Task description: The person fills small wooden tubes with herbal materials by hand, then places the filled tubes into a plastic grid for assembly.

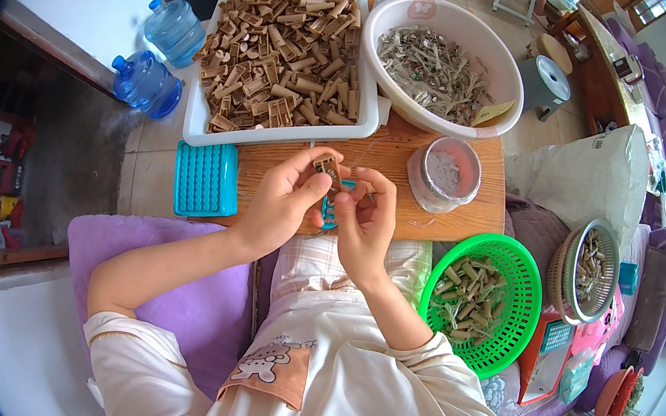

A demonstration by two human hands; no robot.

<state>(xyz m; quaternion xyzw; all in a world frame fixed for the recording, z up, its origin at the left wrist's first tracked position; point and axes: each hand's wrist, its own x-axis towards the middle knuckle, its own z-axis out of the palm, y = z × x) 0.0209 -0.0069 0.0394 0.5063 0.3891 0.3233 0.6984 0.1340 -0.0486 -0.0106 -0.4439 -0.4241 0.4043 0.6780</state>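
Observation:
Over the table's near edge, my left hand (282, 202) is closed on a small brown plastic shell (326, 165), held tilted up between thumb and fingers. Inside the shell are darker details too small to name. Beside it my right hand (367, 230) has its fingers curled in a pinch close to the shell; whatever lies between them is hidden. Below and between the hands, part of a small teal thing (330, 212) with little pieces on it shows. Beyond the hands stands a white tray (193, 112) heaped with similar brown shells (285, 52).
On the wooden table (263, 168) are a white basin (508, 105) of small wired parts and a pinkish tub (445, 172). A teal ridged tray (205, 180) is at the left. A green basket (519, 314) of brown pieces stands right. Two water bottles (149, 84) sit beyond left.

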